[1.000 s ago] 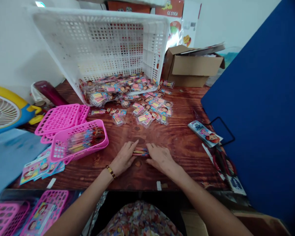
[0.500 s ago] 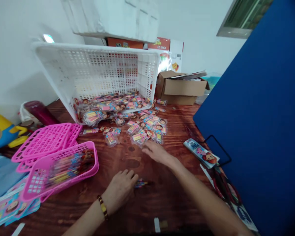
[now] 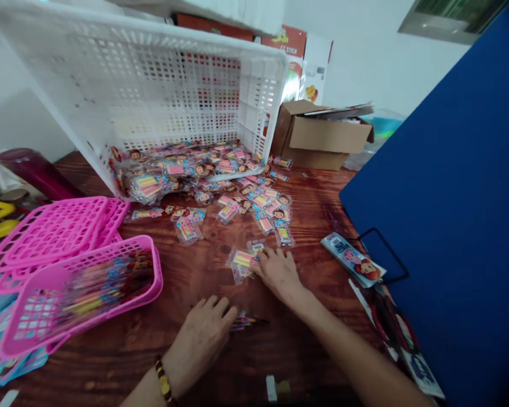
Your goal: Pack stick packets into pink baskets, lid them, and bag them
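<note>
Head view: packets [image 3: 242, 259] strew a brown table [image 3: 318, 206] before pale walls [image 3: 373, 65].

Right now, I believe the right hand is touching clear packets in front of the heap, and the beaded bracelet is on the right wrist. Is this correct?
Not entirely: the head view shows the beaded bracelet on the left wrist. The right hand is indeed touching clear packets in front of the heap.
</note>
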`<state>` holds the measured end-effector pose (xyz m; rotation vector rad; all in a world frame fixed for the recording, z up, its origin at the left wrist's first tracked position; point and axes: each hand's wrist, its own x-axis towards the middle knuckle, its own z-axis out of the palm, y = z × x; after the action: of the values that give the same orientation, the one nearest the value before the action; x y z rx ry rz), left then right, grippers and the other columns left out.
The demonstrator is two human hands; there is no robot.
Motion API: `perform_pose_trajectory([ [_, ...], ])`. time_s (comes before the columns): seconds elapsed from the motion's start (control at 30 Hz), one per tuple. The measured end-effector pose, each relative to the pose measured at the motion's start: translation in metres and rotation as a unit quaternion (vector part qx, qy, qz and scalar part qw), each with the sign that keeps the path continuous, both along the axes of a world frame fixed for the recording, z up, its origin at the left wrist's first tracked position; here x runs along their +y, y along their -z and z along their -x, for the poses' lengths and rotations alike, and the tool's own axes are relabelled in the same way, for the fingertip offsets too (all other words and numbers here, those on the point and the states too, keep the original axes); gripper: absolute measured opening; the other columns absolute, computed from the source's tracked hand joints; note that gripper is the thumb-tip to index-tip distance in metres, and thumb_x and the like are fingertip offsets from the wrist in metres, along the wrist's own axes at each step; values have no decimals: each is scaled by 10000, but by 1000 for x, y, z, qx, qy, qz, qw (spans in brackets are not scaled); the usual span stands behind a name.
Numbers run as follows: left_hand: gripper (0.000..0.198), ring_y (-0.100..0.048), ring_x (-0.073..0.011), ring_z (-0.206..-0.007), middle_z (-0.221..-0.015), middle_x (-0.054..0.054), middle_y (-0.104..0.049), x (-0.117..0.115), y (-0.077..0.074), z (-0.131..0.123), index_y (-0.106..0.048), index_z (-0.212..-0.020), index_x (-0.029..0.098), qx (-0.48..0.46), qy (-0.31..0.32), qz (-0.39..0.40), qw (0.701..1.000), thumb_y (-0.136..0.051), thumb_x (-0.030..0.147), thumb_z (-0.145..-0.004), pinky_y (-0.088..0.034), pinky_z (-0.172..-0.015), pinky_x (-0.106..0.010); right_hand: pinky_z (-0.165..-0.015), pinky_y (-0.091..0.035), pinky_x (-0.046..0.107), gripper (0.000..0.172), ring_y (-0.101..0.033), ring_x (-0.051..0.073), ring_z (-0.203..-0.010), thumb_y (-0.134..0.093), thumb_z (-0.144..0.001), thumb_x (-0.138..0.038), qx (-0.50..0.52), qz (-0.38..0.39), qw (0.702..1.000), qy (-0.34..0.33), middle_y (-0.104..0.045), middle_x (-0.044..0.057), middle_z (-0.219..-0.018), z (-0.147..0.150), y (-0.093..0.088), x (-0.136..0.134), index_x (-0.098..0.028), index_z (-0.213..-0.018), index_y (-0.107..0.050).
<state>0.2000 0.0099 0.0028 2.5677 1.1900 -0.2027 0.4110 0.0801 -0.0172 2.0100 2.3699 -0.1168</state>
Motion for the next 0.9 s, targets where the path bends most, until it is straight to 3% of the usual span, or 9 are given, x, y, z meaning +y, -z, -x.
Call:
perform_pose_trajectory([
  [0.2,318,-533,-259,-988,-1084,-60,-582,-4,11,3,-530,-1159,247,-20,6,-42,999,-465,113,-878,-470,-849,-437,-934,-369,439,455,-490,304,-1138,-670,-841,-431,39,40,995,-78,-579,136,-1257,4,-7,34,-172,-1206,-590],
  [0.3,313,-528,-253,-974,-1069,-47,-578,-5,13,5,-529,-1139,257,-28,-2,-49,998,-484,112,-866,-461,-842,-428,-892,-376,369,242,-548,242,-1030,-619,-877,-350,115,44,992,-36,-643,69,-1097,-9,-3,49,-188,-1056,-614],
  [0.4,297,-523,-250,-962,-1055,-45,-578,-5,13,5,-531,-1116,255,-34,-1,-48,998,-482,109,-861,-454,-836,-420,-796,-390,290,197,-573,187,-865,-574,-892,-315,202,55,977,30,-655,6,-900,-36,-8,61,-187,-1040,-599],
  [0.5,302,-521,-253,-971,-1060,-51,-581,-5,13,5,-536,-1117,248,-35,1,-43,998,-481,105,-857,-452,-834,-417,-733,-397,251,239,-574,168,-830,-615,-856,-287,236,111,965,-16,-644,-10,-893,-51,-18,67,-175,-1067,-598],
  [0.6,335,-524,-253,-977,-1073,-55,-583,-4,13,4,-540,-1139,248,-31,-4,-41,999,-483,95,-847,-454,-839,-422,-801,-408,275,345,-578,188,-922,-684,-808,-274,154,155,968,-123,-643,30,-1015,-37,-23,61,-186,-1131,-601],
  [0.7,333,-527,-254,-980,-1078,-57,-585,-5,13,4,-547,-1139,246,-28,-7,-35,999,-476,99,-849,-458,-853,-436,-905,-391,378,393,-523,275,-1093,-746,-754,-319,4,99,980,-173,-588,124,-1160,-13,-20,49,-180,-1101,-626],
  [0.77,341,-528,-257,-982,-1084,-59,-583,-6,14,4,-549,-1139,244,-29,-9,-34,999,-472,94,-843,-458,-860,-447,-939,-373,422,328,-505,296,-1130,-729,-771,-324,-24,60,979,-191,-579,140,-1178,-8,-19,42,-179,-1050,-633],
  [0.83,371,-527,-257,-982,-1094,-60,-580,-7,15,5,-545,-1152,247,-34,-11,-39,999,-465,80,-831,-456,-865,-453,-952,-370,417,243,-549,266,-1076,-679,-818,-301,22,54,983,-173,-628,107,-1095,-17,-21,41,-185,-1025,-624],
  [0.9,391,-526,-256,-980,-1092,-61,-578,-7,16,6,-544,-1157,252,-36,-9,-40,999,-461,70,-821,-457,-859,-447,-906,-409,377,227,-601,226,-960,-647,-836,-285,128,65,987,-78,-668,64,-983,-39,-25,45,-189,-1038,-605],
])
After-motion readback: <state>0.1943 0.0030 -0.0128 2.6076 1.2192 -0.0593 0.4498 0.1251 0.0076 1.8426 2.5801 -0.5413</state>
